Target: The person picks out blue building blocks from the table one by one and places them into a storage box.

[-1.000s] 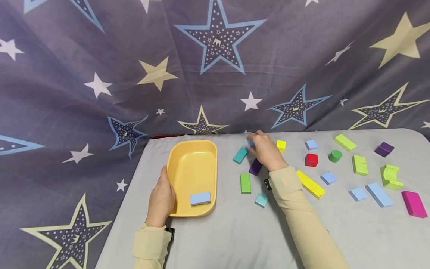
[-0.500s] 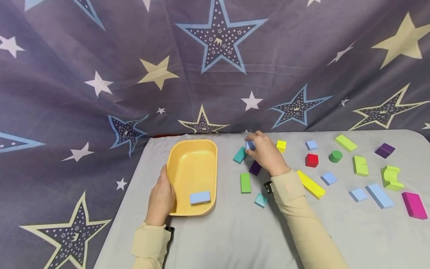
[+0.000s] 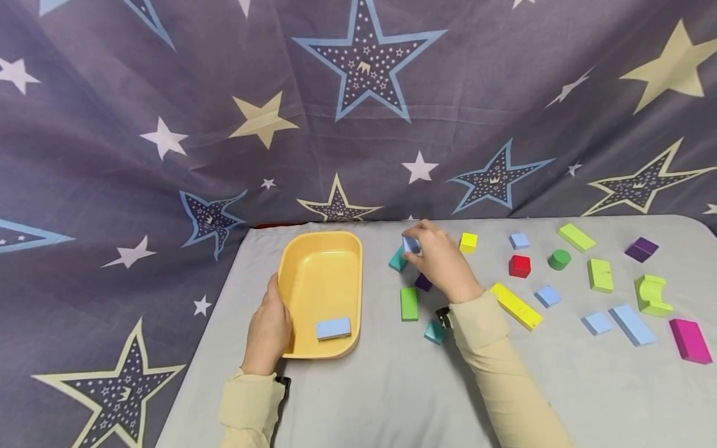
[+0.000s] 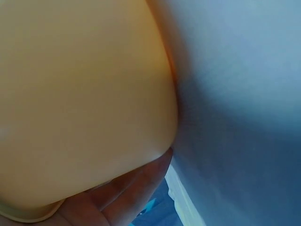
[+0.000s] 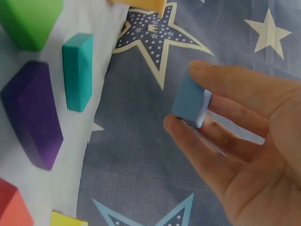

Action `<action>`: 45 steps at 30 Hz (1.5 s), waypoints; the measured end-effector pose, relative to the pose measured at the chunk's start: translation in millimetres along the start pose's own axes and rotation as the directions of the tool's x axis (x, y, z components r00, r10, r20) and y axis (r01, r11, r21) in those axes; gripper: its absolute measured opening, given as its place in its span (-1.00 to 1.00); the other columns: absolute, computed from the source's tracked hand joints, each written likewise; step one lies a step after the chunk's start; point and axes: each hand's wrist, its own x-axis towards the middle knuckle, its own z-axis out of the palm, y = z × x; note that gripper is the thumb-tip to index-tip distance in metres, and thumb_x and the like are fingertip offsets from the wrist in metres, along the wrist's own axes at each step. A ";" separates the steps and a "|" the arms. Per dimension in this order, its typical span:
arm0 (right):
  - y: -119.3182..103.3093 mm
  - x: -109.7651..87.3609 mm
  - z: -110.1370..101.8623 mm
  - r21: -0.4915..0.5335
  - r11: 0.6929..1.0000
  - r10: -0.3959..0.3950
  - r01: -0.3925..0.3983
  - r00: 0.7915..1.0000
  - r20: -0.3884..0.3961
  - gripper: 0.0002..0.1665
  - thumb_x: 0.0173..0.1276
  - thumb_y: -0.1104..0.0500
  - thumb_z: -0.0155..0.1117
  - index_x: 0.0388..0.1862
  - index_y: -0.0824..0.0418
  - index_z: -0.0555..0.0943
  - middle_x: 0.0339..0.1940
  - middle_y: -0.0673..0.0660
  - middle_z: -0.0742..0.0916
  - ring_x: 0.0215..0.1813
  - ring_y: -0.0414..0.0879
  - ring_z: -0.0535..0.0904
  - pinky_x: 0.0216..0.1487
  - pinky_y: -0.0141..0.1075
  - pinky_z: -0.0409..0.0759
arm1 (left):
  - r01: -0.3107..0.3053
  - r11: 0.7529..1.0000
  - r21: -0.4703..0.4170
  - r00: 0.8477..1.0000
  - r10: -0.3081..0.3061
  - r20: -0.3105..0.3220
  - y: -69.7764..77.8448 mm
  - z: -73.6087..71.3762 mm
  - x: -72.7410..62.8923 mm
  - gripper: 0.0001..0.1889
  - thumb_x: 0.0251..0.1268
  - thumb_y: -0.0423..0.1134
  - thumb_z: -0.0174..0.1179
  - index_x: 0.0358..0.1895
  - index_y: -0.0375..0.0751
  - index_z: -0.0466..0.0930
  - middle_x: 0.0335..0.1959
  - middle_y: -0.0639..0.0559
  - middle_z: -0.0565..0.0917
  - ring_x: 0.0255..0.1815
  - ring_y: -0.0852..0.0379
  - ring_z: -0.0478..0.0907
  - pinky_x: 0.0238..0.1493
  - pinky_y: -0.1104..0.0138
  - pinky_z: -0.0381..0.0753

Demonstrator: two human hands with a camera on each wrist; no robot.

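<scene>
Status: I'm pinching a small light-blue wooden-looking block (image 5: 189, 99) between the thumb and fingers of my right grip (image 3: 445, 264); fingers are standing only a block's thickness apart, nothing else in there. Block is hanging near the far edge of the grey-clothed table (image 3: 386, 398), looking clear of the cloth. My left grip (image 3: 269, 330) is holding the left side of a yellow plastic tray (image 3: 322, 280), fingers lying against its outer wall. Done: one light-blue rectangular block (image 3: 333, 328) is lying in the tray's near right corner. In hand: one. Left: seventeen pieces are sitting outside, by my count. Nearest the tray are lying a teal rectangular block (image 3: 398, 259), a dark purple block (image 3: 423, 282) partly behind my hand, a green rectangular block (image 3: 409, 303) and a small turquoise block (image 3: 434, 332). Farther right are sitting a yellow cube (image 3: 468, 242), a long yellow bar (image 3: 516, 306), a red cube (image 3: 520, 266), a green cylinder (image 3: 559, 260), a curved lime block (image 3: 652, 295), a magenta rectangular block (image 3: 691, 341), plus assorted blue, lime and purple ones. I'm reading this as early days.
</scene>
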 end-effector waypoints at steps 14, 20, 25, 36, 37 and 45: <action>-10.8 -4.3 6.8 0.008 0.999 -0.045 0.045 0.999 -0.027 -0.55 0.21 0.26 0.49 0.09 0.33 0.67 0.04 0.24 0.64 -0.03 0.10 0.66 0.04 -0.08 0.63 | -0.002 1.000 -0.005 1.000 0.003 0.008 -0.8 0.2 0.5 -0.46 0.61 -0.30 -0.32 0.57 -0.30 -0.10 0.35 -0.41 0.40 0.18 -0.40 0.50 0.23 -0.14 0.43; -19.0 -7.8 7.8 -0.013 0.997 -0.082 0.082 0.996 -0.041 -0.55 0.19 0.26 0.50 0.08 0.32 0.68 0.02 0.23 0.67 -0.02 0.08 0.64 0.07 -0.08 0.60 | 0.003 1.000 -0.004 1.000 -0.003 0.014 0.1 0.2 0.0 -0.46 0.61 -0.31 -0.32 0.57 -0.30 -0.10 0.35 -0.41 0.41 0.18 -0.41 0.50 0.23 -0.14 0.43; -26.9 -9.2 8.1 -0.011 0.995 -0.103 0.103 0.994 -0.033 -0.56 0.19 0.27 0.50 0.07 0.33 0.68 0.00 0.24 0.68 -0.02 0.08 0.63 0.08 -0.08 0.59 | 0.003 1.000 0.005 1.000 -0.003 0.012 0.9 0.2 0.3 -0.45 0.60 -0.32 -0.30 0.56 -0.29 -0.10 0.32 -0.42 0.43 0.13 -0.42 0.53 0.19 -0.15 0.45; -39.8 -10.7 14.7 -0.019 0.988 -0.156 0.156 0.988 -0.017 -0.58 0.22 0.25 0.49 0.06 0.32 0.67 -0.02 0.19 0.68 -0.05 0.01 0.62 0.06 -0.13 0.60 | 0.000 1.000 -0.002 1.000 0.000 0.010 -1.0 1.5 2.1 -0.45 0.60 -0.31 -0.30 0.57 -0.27 -0.09 0.34 -0.41 0.42 0.14 -0.41 0.52 0.20 -0.15 0.45; -40.9 -10.7 15.2 -0.022 0.987 -0.160 0.160 0.987 -0.014 -0.58 0.22 0.25 0.48 0.06 0.31 0.66 -0.01 0.18 0.68 -0.04 0.01 0.62 0.06 -0.13 0.60 | -0.001 1.000 -0.002 1.000 0.001 0.009 -0.8 1.5 2.1 -0.45 0.60 -0.31 -0.30 0.57 -0.27 -0.09 0.33 -0.41 0.43 0.14 -0.41 0.53 0.20 -0.15 0.45; -50.5 -12.4 22.5 -0.035 0.982 -0.186 0.186 0.983 0.014 -0.58 0.23 0.23 0.48 0.08 0.26 0.67 -0.01 0.14 0.70 0.01 0.00 0.63 0.06 -0.12 0.61 | 0.000 1.000 -0.001 1.000 0.000 0.009 -0.6 0.7 1.2 -0.45 0.61 -0.31 -0.29 0.56 -0.29 -0.08 0.32 -0.41 0.44 0.13 -0.41 0.53 0.18 -0.15 0.46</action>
